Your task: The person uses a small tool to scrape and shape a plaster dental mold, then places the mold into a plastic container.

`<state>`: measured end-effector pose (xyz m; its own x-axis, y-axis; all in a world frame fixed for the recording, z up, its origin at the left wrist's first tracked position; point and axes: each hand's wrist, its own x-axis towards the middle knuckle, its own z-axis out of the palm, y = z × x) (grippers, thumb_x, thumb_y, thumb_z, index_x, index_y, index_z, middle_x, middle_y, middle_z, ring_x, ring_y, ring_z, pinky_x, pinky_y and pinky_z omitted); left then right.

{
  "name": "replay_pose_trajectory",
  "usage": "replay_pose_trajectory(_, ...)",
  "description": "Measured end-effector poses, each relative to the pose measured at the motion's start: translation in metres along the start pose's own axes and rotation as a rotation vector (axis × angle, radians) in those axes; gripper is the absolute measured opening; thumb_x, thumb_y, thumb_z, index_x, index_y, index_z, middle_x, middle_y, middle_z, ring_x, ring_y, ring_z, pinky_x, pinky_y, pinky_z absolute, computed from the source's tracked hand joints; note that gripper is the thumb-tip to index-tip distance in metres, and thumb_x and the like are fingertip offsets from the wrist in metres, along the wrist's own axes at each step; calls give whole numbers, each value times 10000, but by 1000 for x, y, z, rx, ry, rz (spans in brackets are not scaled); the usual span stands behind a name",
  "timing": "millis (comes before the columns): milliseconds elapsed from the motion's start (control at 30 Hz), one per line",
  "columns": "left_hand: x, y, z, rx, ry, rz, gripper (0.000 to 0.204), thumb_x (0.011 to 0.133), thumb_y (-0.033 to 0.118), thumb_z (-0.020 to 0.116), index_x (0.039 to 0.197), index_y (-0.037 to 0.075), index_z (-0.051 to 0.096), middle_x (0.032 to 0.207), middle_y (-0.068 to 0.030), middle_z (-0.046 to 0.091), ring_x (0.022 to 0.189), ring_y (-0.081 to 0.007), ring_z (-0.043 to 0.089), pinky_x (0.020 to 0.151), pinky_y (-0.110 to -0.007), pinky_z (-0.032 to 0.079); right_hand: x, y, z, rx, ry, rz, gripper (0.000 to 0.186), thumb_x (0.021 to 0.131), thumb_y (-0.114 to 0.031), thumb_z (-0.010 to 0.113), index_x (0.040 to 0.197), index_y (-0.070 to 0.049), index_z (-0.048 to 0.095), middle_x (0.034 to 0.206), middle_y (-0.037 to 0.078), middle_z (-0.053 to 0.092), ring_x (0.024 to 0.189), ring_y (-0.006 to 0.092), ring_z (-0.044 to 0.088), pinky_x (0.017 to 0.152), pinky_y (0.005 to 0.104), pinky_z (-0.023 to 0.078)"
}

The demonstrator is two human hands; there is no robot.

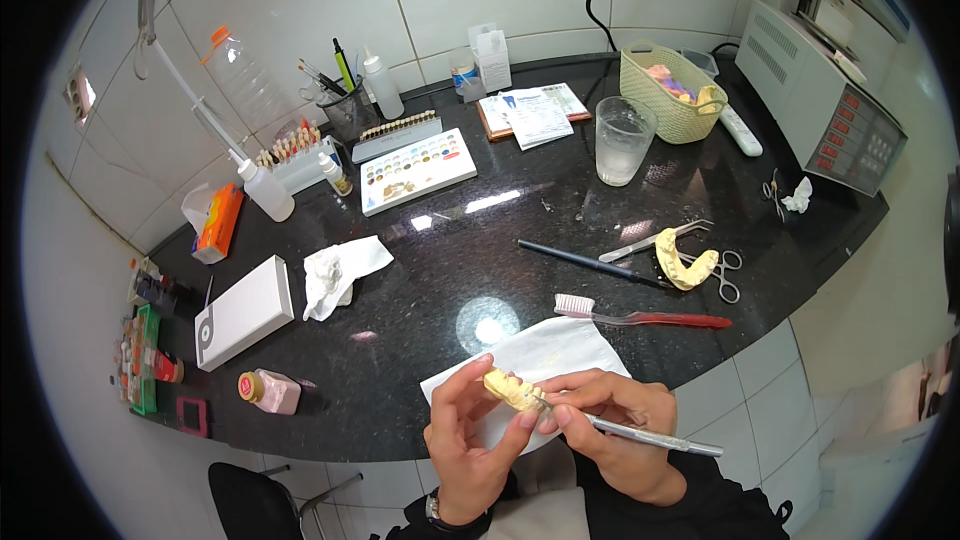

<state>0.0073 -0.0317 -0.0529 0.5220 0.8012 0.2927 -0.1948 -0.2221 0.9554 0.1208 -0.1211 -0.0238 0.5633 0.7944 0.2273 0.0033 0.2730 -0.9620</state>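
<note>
My left hand (466, 455) grips a small pale-yellow dental cast (508, 387) between thumb and fingers, near the front edge of the black counter. My right hand (628, 410) holds a slim metal instrument (668, 439) like a pen, its tip at the cast's right end; the exact contact is too small to make out. Beneath both hands lies a white paper sheet (570, 338), partly hidden by them. A red-handled toothbrush (680, 320) rests just beyond it, and farther back a horseshoe-shaped yellow cast (690, 270) sits on scissor-like forceps (728, 280).
Tweezers (625, 249) and a dark rod (570, 257) lie ahead. Left are a pink-filled bottle (275, 390), white box (240, 315) and crumpled tissue (340, 270). At back stand a palette (415, 170), glass (620, 150), basket (655, 100) and grey machine (800, 90). A chair (255, 505) is below.
</note>
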Motion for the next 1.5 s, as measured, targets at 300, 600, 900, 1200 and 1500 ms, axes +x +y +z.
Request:
replay_pose_trajectory(300,-4,-5,5,117,51,104,548,770,19,719,1227,-50,424,1098,-182,593,992,-227,623,887,-353,504,-6,11,-3,211,18,118,133,856,-35,627,919,82,626,1032,210,633,859,189,658,780,279,538)
replay_pose_trajectory(600,-2,-5,5,-18,66,33,566,776,13,710,1241,-26,389,1066,-184,608,1019,-229,613,892,-347,503,-6,20,7,324,89,108,130,863,-31,610,925,83,625,1023,195,635,879,172,642,796,274,523)
replay_pose_trajectory(900,-1,-2,4,-54,53,-11,554,781,12,705,1234,-22,387,1079,-177,598,1030,-225,608,896,-345,505,-5,19,6,301,70,59,122,874,-12,579,928,93,605,1025,214,624,843,183,656,787,278,533)
replay_pose_trajectory(1200,3,2,3,-103,23,-75,558,805,4,677,1257,-33,353,1064,-193,595,1033,-225,603,894,-329,507,-4,21,12,383,81,59,120,870,4,575,944,93,607,1055,232,599,859,197,655,800,283,537)
replay_pose_trajectory(1500,7,8,0,-240,-84,-178,559,808,-30,655,1265,-38,333,1083,-200,593,1034,-222,600,904,-331,507,-4,18,3,212,26,20,130,859,-6,597,942,91,616,1049,201,617,798,160,662,728,260,546)
